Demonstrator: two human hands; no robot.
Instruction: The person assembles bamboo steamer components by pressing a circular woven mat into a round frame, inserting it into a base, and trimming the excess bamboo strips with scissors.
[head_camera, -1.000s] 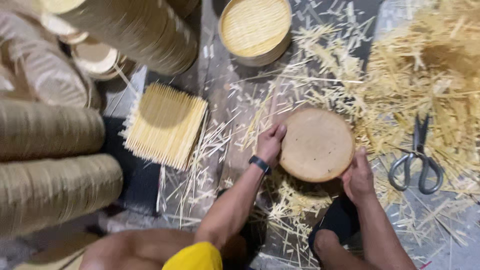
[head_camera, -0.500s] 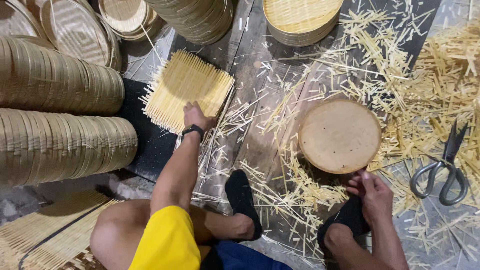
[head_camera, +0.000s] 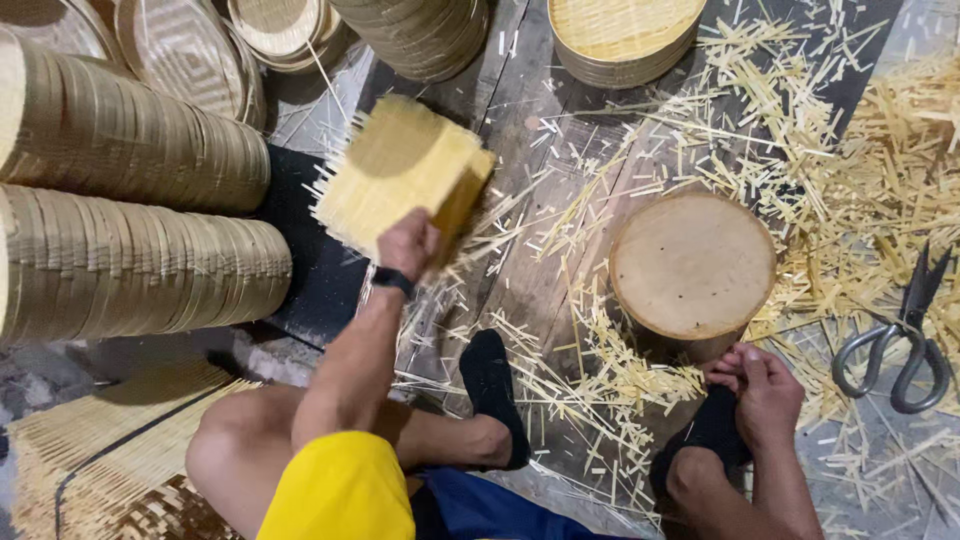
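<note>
My left hand (head_camera: 408, 243), with a dark band on its wrist, grips the near edge of a square woven bamboo mat (head_camera: 400, 172) with loose strip ends and holds it lifted off the floor. My right hand (head_camera: 762, 392) rests on my right foot in a black sock, just below a round wooden block (head_camera: 693, 264) that stands on the plank floor. The right hand's fingers are curled and hold nothing.
Long stacks of round woven bamboo trays (head_camera: 140, 190) lie at the left. More round baskets (head_camera: 620, 35) stand at the top. Large metal scissors (head_camera: 905, 330) lie at the right among scattered bamboo offcuts (head_camera: 860, 170). A woven sheet (head_camera: 100, 450) lies at the lower left.
My left hand left the wooden block, reached left to the square mat, took hold of it and lifted it. My right hand dropped from the block's edge to my foot.
</note>
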